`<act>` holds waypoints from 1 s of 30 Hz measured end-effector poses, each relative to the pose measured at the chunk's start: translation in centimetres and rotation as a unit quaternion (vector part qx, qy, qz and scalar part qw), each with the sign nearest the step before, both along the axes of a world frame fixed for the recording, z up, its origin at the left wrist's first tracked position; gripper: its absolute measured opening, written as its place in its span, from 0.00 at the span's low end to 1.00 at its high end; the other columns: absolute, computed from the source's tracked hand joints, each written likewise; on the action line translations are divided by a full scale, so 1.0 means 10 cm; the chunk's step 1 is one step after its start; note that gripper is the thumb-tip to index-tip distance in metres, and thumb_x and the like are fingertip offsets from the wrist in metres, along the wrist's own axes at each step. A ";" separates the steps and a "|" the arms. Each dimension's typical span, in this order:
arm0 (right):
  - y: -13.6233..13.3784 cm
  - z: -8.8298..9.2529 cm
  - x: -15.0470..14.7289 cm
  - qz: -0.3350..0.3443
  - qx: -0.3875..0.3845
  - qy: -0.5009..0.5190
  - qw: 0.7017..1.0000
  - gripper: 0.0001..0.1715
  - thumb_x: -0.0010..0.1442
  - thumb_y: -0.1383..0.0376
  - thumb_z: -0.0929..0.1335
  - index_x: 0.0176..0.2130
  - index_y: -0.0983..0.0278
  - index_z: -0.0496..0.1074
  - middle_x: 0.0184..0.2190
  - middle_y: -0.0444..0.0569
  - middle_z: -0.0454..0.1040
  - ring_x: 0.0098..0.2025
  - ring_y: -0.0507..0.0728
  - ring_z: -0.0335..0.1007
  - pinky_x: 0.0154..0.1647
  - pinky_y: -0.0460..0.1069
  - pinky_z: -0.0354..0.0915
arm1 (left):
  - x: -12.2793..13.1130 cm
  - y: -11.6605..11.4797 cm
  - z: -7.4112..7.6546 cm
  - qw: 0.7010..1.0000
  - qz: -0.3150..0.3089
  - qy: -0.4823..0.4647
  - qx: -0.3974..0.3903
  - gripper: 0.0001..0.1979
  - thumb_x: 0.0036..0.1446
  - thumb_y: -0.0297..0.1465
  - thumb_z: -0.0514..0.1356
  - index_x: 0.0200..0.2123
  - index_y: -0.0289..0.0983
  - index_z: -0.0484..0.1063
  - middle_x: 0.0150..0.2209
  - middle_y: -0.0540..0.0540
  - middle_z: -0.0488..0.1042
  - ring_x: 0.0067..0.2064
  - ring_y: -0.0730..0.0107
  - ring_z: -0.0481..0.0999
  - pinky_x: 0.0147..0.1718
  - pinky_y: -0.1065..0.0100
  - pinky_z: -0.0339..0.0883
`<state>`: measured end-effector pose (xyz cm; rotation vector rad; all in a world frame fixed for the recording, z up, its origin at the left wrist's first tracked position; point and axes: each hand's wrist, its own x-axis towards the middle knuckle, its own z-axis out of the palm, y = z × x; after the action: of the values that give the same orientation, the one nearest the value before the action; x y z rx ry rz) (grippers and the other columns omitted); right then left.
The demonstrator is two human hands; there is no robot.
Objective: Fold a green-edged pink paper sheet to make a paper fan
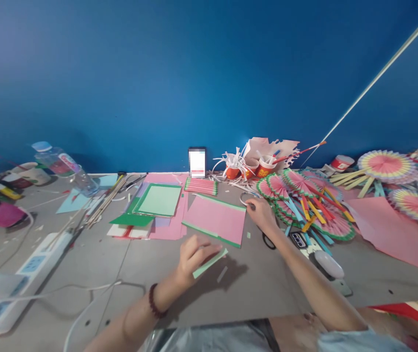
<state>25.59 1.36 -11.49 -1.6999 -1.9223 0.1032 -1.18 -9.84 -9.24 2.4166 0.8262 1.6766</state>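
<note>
My left hand [194, 259] holds a narrow light-green paper strip [210, 264] above the front of the table, its fingers closed on it. Beyond it lies a pink paper sheet [216, 217] with green bands along two opposite edges. My right hand [262, 213] is by that sheet's right edge, fingers curled together. At its fingertips is a thin pale ring [243, 198], partly hidden; I cannot make out what is between the fingers. A small whitish strip [222, 274] lies below my left hand.
Stacked coloured paper [159, 199] and a pleated pink bundle [200, 186] lie behind. A phone [197, 162] leans on the wall near red cups [266, 168]. Folded paper fans [304, 195] and a mouse [328, 264] occupy the right; a power strip [29, 278] and bottle [65, 166] the left.
</note>
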 end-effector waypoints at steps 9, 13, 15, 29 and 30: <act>-0.10 0.10 -0.06 0.009 -0.025 -0.014 1.000 0.18 0.55 0.73 0.64 0.42 0.64 0.79 0.46 0.56 0.79 0.49 0.64 0.73 0.55 0.59 0.63 | 0.00 0.02 -0.04 1.000 -0.012 -0.004 0.019 0.13 0.56 0.27 0.65 0.46 0.39 0.74 0.32 0.48 0.74 0.32 0.71 0.73 0.29 0.69 0.67; -0.40 0.39 -0.22 0.132 -0.051 0.053 0.989 0.22 0.55 0.69 0.67 0.50 0.62 0.74 0.53 0.55 0.74 0.57 0.63 0.68 0.58 0.59 0.62 | 0.00 0.01 -0.04 1.000 -0.019 -0.020 -0.013 0.16 0.57 0.27 0.64 0.49 0.40 0.72 0.36 0.47 0.75 0.34 0.70 0.74 0.31 0.69 0.69; -0.60 0.55 -0.35 0.201 -0.074 0.105 0.971 0.24 0.57 0.65 0.68 0.54 0.60 0.69 0.56 0.54 0.71 0.57 0.61 0.67 0.56 0.56 0.65 | 0.02 0.00 -0.04 0.997 -0.034 -0.048 -0.051 0.17 0.58 0.27 0.64 0.51 0.41 0.71 0.37 0.46 0.76 0.34 0.69 0.74 0.32 0.68 0.70; -0.94 0.54 -0.79 0.247 -0.172 0.289 0.909 0.06 0.57 0.68 0.65 0.35 0.62 0.72 0.34 0.46 0.76 0.39 0.55 0.71 0.43 0.49 0.64 | 0.23 0.10 0.01 0.792 -0.089 -0.301 -0.523 0.15 0.46 0.41 0.70 0.26 0.36 0.73 0.25 0.51 0.70 0.24 0.75 0.67 0.25 0.71 0.63; -0.94 0.50 -0.79 0.240 -0.191 0.308 0.901 0.06 0.58 0.66 0.65 0.34 0.62 0.72 0.33 0.45 0.76 0.38 0.55 0.70 0.41 0.49 0.64 | 0.23 0.10 0.00 0.779 -0.089 -0.314 -0.536 0.16 0.46 0.41 0.70 0.27 0.36 0.72 0.24 0.51 0.70 0.23 0.76 0.66 0.24 0.71 0.62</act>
<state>17.74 -7.99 -6.50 -1.1472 -1.8283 1.1294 1.15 -8.81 -9.29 1.0347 0.9786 1.2253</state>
